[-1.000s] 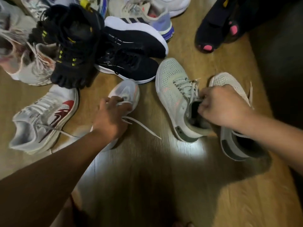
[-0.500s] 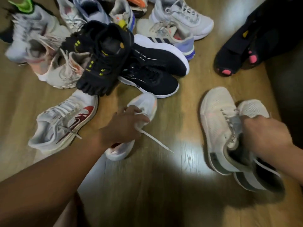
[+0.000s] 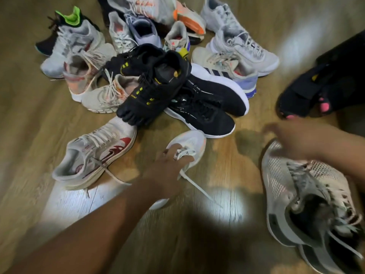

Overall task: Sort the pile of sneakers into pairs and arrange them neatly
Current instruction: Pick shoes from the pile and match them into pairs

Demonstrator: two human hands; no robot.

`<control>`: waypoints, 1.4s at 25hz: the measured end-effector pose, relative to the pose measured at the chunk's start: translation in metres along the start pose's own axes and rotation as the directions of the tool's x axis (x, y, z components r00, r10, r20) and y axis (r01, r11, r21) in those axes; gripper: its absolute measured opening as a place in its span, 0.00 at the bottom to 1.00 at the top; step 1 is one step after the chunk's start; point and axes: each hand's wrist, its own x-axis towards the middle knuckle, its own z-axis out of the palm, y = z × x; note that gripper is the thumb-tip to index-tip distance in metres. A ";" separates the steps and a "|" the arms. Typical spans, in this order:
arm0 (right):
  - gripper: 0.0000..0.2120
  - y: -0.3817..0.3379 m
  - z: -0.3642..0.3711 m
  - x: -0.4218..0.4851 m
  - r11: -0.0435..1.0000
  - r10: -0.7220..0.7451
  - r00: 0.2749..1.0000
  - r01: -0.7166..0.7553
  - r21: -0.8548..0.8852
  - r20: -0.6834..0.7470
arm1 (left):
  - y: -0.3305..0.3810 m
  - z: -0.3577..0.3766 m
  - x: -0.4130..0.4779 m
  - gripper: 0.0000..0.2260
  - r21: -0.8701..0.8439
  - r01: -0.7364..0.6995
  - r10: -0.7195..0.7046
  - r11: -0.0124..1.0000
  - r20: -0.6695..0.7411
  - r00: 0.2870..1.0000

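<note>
Left hand (image 3: 169,169) down on the white sneaker (image 3: 189,143), fingers curled into its laces, so gripping it; one lace (image 3: 199,188) trails loose across the wooden floor (image 3: 217,159) toward the camera; sneaker points its toe at the pile. Right hand (image 3: 296,141) blurred, hovering over the toe end of the grey mesh pair (image 3: 296,194); fingers look spread and nothing in them, but touching or just above, cannot tell; the pair lies side by side, touching, at the near right of the floor, heels nearest. Left of the white sneaker, apart from it: white sneaker with red swoosh (image 3: 94,157), on its sole, lace loose. Further out, the pile (image 3: 158,66): black toe shoe with yellow marks (image 3: 154,89) on top at the middle, tilted, toes down on the floor; two black knit sneakers with white soles (image 3: 209,103) just right of it, overlapping; beige and peach ones (image 3: 98,89) to the left; grey, lavender and orange-trimmed ones at the far side; one with a neon green collar (image 3: 71,18) far left. Dark pair with pink spots (image 3: 302,97) at the right, apart from the pile.
</note>
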 end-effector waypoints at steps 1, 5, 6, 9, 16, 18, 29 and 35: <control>0.21 -0.007 0.004 0.023 0.982 -0.047 0.996 0.060 0.177 -0.076 | 0.003 0.001 -0.001 0.30 0.012 0.034 -0.033 0.999 -0.038 0.999; 0.33 -0.071 0.020 0.109 0.923 -0.164 0.909 0.278 0.266 -0.382 | -0.008 0.000 -0.016 0.32 -0.043 0.214 -0.217 0.976 -0.130 0.967; 0.33 -0.079 0.020 0.125 0.941 -0.144 0.869 0.268 0.207 -0.473 | -0.018 -0.003 -0.018 0.31 -0.043 0.254 -0.257 0.966 -0.156 0.954; 0.39 -0.081 0.005 0.155 0.988 -0.068 0.905 0.119 0.097 -0.421 | -0.045 -0.015 -0.015 0.33 -0.027 0.352 -0.353 0.935 -0.140 0.925; 0.31 -0.041 -0.001 0.166 0.976 0.076 0.839 0.048 0.214 -0.538 | -0.018 -0.028 0.000 0.29 0.385 0.436 -0.353 0.813 -0.268 0.896; 0.32 -0.035 0.002 0.166 0.987 0.081 0.826 0.012 0.161 -0.557 | 0.001 -0.047 0.026 0.24 0.169 0.229 -0.159 0.959 -0.348 0.924; 0.27 0.002 -0.003 0.155 0.960 0.230 0.908 -0.152 0.237 -0.350 | 0.017 -0.077 0.118 0.30 -0.420 0.283 -0.196 0.863 0.239 0.951; 0.16 0.018 0.027 0.138 0.996 -0.011 0.978 0.029 0.081 -0.209 | 0.087 -0.035 0.056 0.11 0.262 -0.169 0.191 0.950 -0.063 0.980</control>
